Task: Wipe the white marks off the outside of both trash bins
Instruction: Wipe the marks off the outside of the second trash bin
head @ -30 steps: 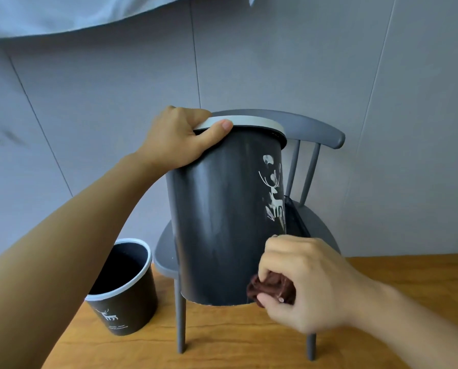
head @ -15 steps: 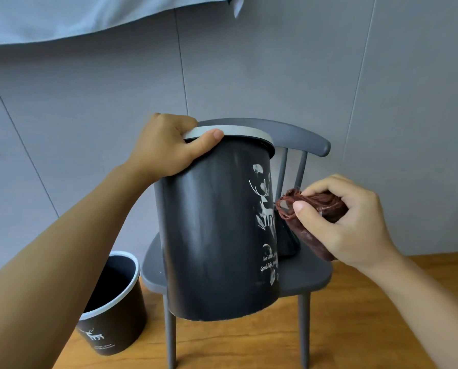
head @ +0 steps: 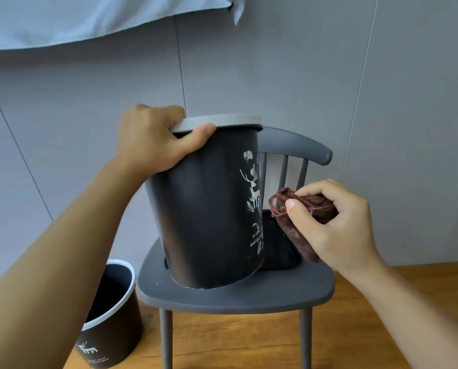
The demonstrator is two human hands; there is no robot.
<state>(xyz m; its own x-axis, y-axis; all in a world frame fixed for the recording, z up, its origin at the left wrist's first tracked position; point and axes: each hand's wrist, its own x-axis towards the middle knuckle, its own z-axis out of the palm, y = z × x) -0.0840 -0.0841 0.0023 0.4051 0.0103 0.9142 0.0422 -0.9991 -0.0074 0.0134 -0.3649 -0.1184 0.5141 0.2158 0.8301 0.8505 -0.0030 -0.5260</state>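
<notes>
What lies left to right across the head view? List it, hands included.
Trash bin on the floor → left hand gripping the rim of the held trash bin → chair backrest → brown cloth → right hand holding that cloth.

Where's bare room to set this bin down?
The chair seat is bare along its front edge and right corner; its back holds a black tray. The wood floor under the chair and to its right is bare. Left, the second bin crowds it.
</notes>
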